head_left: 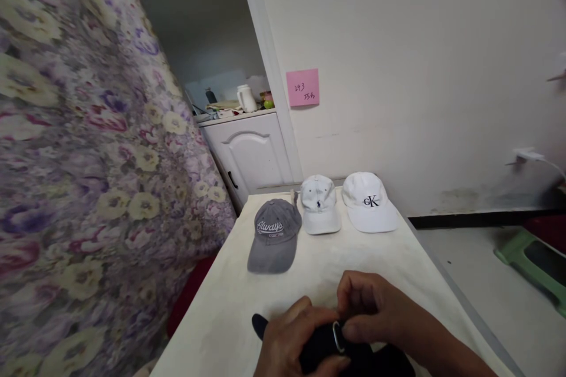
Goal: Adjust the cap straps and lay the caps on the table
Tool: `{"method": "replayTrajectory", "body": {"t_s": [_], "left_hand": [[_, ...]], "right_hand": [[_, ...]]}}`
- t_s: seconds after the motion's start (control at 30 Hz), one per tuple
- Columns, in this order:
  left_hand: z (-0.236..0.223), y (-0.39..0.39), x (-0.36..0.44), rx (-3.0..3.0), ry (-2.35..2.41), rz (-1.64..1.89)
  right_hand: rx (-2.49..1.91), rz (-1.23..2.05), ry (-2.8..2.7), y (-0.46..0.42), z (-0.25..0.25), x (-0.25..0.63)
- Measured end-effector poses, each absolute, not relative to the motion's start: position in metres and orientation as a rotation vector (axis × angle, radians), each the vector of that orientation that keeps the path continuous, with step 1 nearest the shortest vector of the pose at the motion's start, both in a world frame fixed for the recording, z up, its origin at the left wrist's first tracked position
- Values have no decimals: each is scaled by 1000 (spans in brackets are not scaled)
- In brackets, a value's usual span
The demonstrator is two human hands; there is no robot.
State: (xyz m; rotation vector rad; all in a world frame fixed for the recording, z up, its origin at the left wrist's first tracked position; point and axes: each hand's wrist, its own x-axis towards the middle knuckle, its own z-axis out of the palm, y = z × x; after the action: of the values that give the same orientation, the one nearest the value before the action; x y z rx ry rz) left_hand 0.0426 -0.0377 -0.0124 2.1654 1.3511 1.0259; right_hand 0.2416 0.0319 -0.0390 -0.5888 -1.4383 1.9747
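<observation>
Near the front of the table lies a black cap (318, 349), partly covered by my hands and cut off by the bottom edge of the view. Its dark tip pokes out to the left, and a metal buckle (338, 337) sits on its strap. My left hand (292, 336) is closed around the black fabric left of the buckle. Fingers bent, my right hand (375, 312) pinches the strap right beside the buckle. Farther back stand a grey cap (273, 238) lettered "Always", a white cap (320, 206) with a small dark emblem, and a white cap (369, 203) marked "CK".
A cream cloth (221, 318) covers the table. On the left hangs a floral curtain (88, 159). A pink note (303, 88) is stuck on the wall behind, beside a cabinet (252, 153) holding a white jug (246, 98). A green stool (530, 265) is on the floor at right.
</observation>
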Motion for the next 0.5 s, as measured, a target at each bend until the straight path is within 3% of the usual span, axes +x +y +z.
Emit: {"method": "replayTrajectory", "body": {"t_s": [0.3,0.5], "left_hand": [[-12,-38,44,2045,1355,863],[-6,-43,44,1630,1429,768]], "right_hand": [[-537,1956,-1388,28,-47,233],[-809,1602,-1621,12,-36,231]]}}
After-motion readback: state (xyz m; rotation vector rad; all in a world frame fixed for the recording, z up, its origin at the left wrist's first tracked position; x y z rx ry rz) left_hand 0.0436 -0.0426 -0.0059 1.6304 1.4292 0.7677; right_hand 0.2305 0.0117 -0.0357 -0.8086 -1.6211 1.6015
